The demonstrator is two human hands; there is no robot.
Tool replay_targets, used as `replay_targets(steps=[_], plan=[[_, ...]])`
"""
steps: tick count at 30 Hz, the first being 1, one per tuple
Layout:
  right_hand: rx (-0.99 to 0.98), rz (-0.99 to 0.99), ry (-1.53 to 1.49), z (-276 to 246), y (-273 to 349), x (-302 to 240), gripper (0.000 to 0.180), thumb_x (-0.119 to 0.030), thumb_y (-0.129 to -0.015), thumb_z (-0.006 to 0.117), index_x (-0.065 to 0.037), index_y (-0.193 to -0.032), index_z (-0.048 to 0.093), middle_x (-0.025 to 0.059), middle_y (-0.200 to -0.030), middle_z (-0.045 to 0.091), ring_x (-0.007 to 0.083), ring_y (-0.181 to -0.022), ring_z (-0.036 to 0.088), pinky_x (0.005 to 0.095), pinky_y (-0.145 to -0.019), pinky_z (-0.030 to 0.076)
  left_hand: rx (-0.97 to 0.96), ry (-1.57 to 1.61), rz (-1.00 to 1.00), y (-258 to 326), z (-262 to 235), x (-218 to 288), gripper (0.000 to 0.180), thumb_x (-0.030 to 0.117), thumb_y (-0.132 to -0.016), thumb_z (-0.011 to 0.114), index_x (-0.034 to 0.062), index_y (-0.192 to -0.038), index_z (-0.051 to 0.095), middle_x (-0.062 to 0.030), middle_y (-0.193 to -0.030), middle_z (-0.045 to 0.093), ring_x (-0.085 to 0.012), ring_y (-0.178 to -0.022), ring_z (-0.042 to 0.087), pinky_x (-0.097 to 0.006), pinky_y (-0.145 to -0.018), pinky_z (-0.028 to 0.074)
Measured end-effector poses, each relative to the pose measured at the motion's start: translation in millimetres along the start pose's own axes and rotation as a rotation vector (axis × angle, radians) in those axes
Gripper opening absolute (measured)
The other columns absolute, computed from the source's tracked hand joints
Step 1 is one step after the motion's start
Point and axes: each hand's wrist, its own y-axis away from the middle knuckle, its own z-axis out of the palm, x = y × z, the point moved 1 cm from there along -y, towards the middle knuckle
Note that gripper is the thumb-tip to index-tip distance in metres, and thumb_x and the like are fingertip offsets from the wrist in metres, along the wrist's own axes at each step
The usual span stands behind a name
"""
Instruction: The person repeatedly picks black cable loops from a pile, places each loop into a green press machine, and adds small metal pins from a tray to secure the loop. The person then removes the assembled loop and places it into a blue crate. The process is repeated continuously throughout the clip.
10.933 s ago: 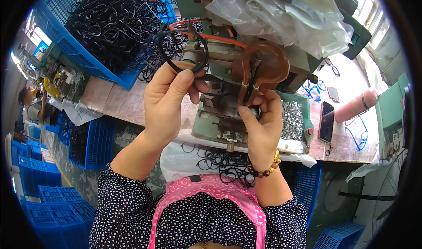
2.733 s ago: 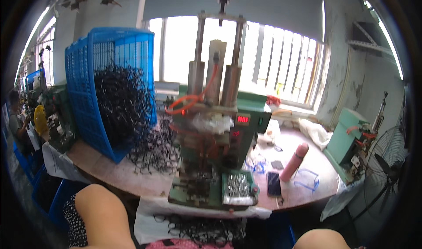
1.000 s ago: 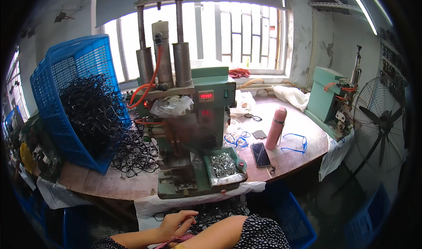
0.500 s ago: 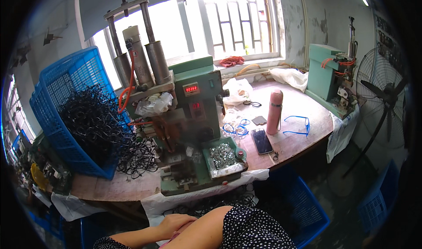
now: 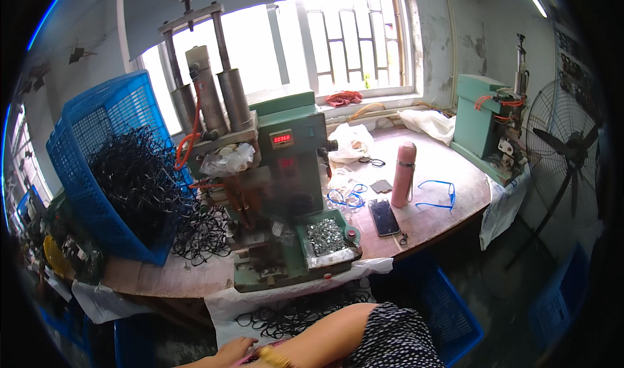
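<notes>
My left hand (image 5: 235, 350) is low in the picture, near the bottom edge. Its fingers reach out toward the right, and nothing shows in them. Pink fabric lies just beside it. From the right, my right forearm (image 5: 325, 334) crosses my lap under a dark sleeve with white dots (image 5: 406, 339). A blurred gold-coloured band (image 5: 274, 356) shows at its wrist end; the right hand itself is out of the picture. Beyond both arms, several black loops (image 5: 292, 317) lie on a white sheet. Above them stands a green press machine (image 5: 289, 173) with a tray of small metal pieces (image 5: 327, 236).
A tilted blue basket (image 5: 97, 205) of black loops stands left of the press. On the table are a pink flask (image 5: 403, 176), a phone (image 5: 384, 217) and blue-framed glasses (image 5: 452, 196). Another blue basket (image 5: 455, 306) is below the table. At right are a second machine (image 5: 478, 118) and a fan (image 5: 572, 147).
My left hand has moved down and to the left. My right forearm has shifted, bringing the gold-coloured band into sight. More of the black loops on the sheet shows now.
</notes>
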Motion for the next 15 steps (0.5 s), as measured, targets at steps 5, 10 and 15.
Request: replay_targets(steps=[5, 10, 15], plan=[[0.243, 0.386, 0.319, -24, 81, 20, 0.022, -0.017, -0.098, 0.056, -0.003, -0.113, 0.062, 0.0119, -0.101, 0.062, 0.0249, -0.094, 0.063, 0.0367, -0.081, 0.051, -0.15, -0.142, -0.109, 20, 22, -15, 0.04, 0.036, -0.094, 0.052, 0.0156, -0.128, 0.059, -0.0125, -0.116, 0.064, -0.034, -0.098, 0.067, -0.044, -0.081, 0.054], [0.628, 0.894, 0.297, -12, 191, 40, 0.024, -0.018, -0.098, 0.06, -0.002, -0.115, 0.066, 0.011, -0.107, 0.068, 0.0196, -0.098, 0.066, 0.0316, -0.086, 0.052, -0.03, -0.173, -0.055, 12, 11, -4, 0.034, 0.039, -0.094, 0.053, 0.0141, -0.116, 0.061, -0.0119, -0.11, 0.065, -0.035, -0.093, 0.067, -0.045, -0.076, 0.054], [1.223, 1.048, 0.063, 34, 278, 37, 0.024, -0.016, -0.095, 0.065, -0.004, -0.115, 0.068, 0.0081, -0.102, 0.072, 0.0166, -0.089, 0.068, 0.0304, -0.082, 0.054, 0.144, -0.033, 0.17, 1, -17, 15, 0.031, 0.041, -0.094, 0.056, 0.0114, -0.094, 0.064, -0.0091, -0.096, 0.067, -0.0352, -0.082, 0.068, -0.048, -0.068, 0.054]])
